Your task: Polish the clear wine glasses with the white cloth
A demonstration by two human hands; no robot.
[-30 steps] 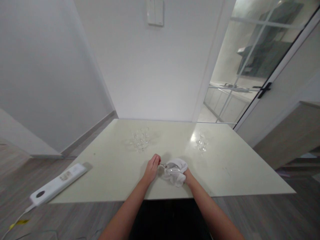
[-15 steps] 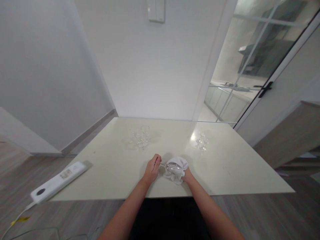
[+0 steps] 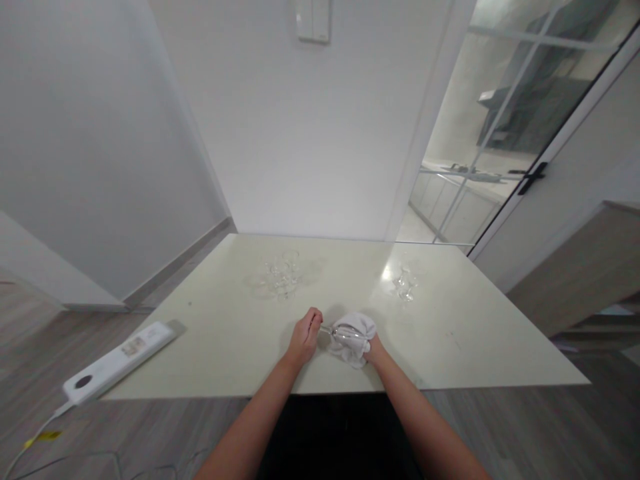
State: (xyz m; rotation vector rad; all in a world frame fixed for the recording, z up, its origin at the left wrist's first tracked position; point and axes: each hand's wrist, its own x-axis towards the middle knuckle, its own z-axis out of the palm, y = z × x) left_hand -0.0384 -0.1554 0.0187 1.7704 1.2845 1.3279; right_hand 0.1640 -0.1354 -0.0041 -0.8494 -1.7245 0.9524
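Observation:
A clear stemmed glass (image 3: 346, 333) lies on its side in the air between my hands, above the near part of the table. My left hand (image 3: 306, 333) is closed round the stem end. A white cloth (image 3: 356, 321) wraps the bowl from behind and below. My right hand (image 3: 373, 349) is closed on the cloth at the rim end of the glass; most of its fingers are hidden by the cloth.
Several clear glasses (image 3: 284, 275) stand at the back left of the pale table (image 3: 210, 347). More clear glassware (image 3: 405, 283) stands at the back right. A white power strip (image 3: 120, 360) with a cable lies across the left edge. A wall closes off the back.

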